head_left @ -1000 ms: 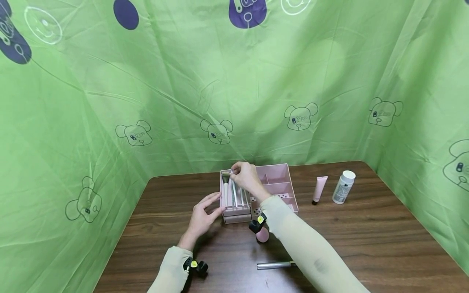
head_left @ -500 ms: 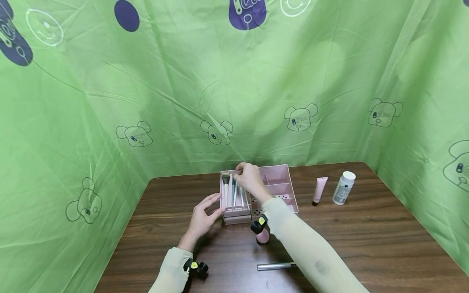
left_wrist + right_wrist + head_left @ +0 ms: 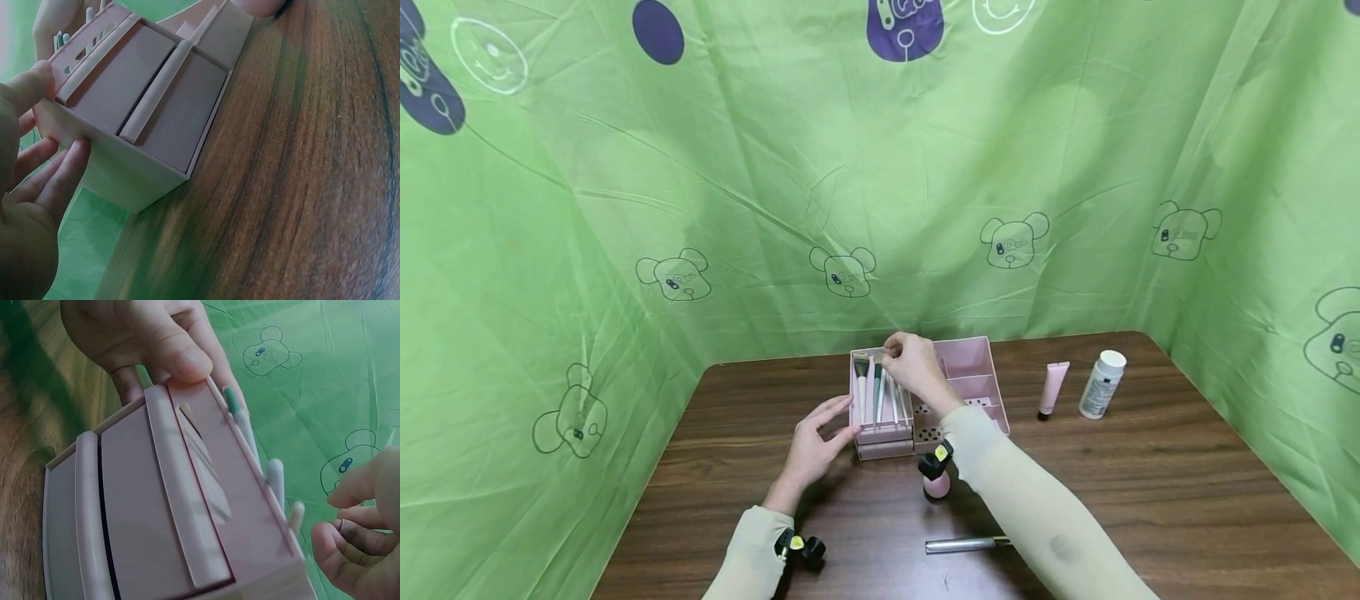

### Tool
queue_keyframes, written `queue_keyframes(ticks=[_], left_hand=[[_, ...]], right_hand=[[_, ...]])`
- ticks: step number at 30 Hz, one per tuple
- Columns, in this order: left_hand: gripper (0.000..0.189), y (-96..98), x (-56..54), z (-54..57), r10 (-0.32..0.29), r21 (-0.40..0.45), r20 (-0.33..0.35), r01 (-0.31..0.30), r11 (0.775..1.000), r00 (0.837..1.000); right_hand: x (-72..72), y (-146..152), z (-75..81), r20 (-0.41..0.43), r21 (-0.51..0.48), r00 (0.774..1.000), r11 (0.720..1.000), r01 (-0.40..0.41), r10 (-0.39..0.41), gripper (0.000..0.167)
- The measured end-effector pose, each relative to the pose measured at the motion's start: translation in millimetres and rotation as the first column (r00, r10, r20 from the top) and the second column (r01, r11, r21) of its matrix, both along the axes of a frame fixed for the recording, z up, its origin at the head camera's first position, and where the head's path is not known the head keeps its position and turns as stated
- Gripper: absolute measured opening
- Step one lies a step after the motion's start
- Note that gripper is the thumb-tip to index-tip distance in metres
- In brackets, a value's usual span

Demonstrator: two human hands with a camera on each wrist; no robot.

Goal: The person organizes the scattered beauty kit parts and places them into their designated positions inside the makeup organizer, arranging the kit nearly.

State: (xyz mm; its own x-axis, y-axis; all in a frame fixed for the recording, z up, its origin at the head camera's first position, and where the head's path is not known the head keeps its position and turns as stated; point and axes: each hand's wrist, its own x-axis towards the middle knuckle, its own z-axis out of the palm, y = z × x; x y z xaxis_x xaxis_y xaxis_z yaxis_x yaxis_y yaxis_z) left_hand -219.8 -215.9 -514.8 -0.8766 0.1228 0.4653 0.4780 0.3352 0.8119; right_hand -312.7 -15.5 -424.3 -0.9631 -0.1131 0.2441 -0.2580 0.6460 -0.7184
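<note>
A pink organizer with two front drawers stands at the back middle of the table. Several makeup brushes lie side by side in its top left tray, and some handle ends poke out at the front. My left hand rests against its front left corner, thumb on the front and fingers along the side wall. Over the back of the brushes is my right hand, thumb and index finger close together. In the right wrist view its fingertips show a small gap; whether they touch a brush is hidden.
Open compartments fill the organizer's right half. A pink rounded object stands in front of it. A silver tube lies nearer me. To the right are a pink squeeze tube and a white bottle.
My right hand has shifted slightly right over the tray. A brush with a green part now shows more plainly beside its fingers. The left hand has stayed against the organizer.
</note>
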Motion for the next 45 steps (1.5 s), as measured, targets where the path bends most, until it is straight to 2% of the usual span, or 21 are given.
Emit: queue_keyframes(ticks=[5,8,11,17,19,24,31,35,45], left_hand=[[0.048,5.7,11.2,21.0,-0.014,-0.017,-0.018,0.014,1.000,1.000],[0.048,6.6,13.6,25.5,-0.008,-0.039,-0.022,0.007,0.999,1.000],[0.047,6.3,11.6,21.6,0.000,-0.043,-0.032,-0.002,0.999,0.999],[0.049,0.3,-1.4,-2.1,0.022,-0.037,-0.032,-0.023,0.999,0.999],[0.050,-1.5,-3.8,-5.9,0.020,-0.035,-0.023,-0.021,0.999,1.000],[0.050,-2.7,-4.5,-6.5,0.017,-0.024,-0.006,-0.018,1.000,1.000],[0.049,-3.1,-2.8,-4.1,0.048,-0.050,0.019,-0.047,0.998,0.999],[0.049,-3.3,-2.9,-4.8,0.037,-0.030,0.031,-0.036,0.999,0.999],[0.049,-2.8,-3.6,-5.7,0.050,-0.051,0.012,-0.049,0.997,0.999]], right_hand=[[0.4,10.4,-1.5,-0.009,-0.020,1.000,1.000,-0.021,0.021,0.020],[1.8,16.6,-1.1,-0.004,-0.021,0.999,0.999,-0.033,0.033,0.021],[4.3,22.4,0.2,-0.002,-0.016,0.999,0.999,-0.041,0.041,0.023],[12.7,33.2,4.3,0.004,-0.007,0.998,0.998,-0.063,0.063,0.021],[16.3,37.1,5.9,0.000,-0.002,0.997,0.997,-0.072,0.072,0.021],[24.0,47.7,8.4,-0.017,-0.020,0.996,0.996,-0.091,0.091,0.021],[33.5,61.8,8.4,-0.044,-0.021,0.994,0.994,-0.103,0.102,0.024],[39.0,68.7,8.9,-0.049,-0.023,0.993,0.994,-0.110,0.108,0.025],[45.7,83.5,7.0,-0.060,-0.015,0.991,0.992,-0.124,0.123,0.022]])
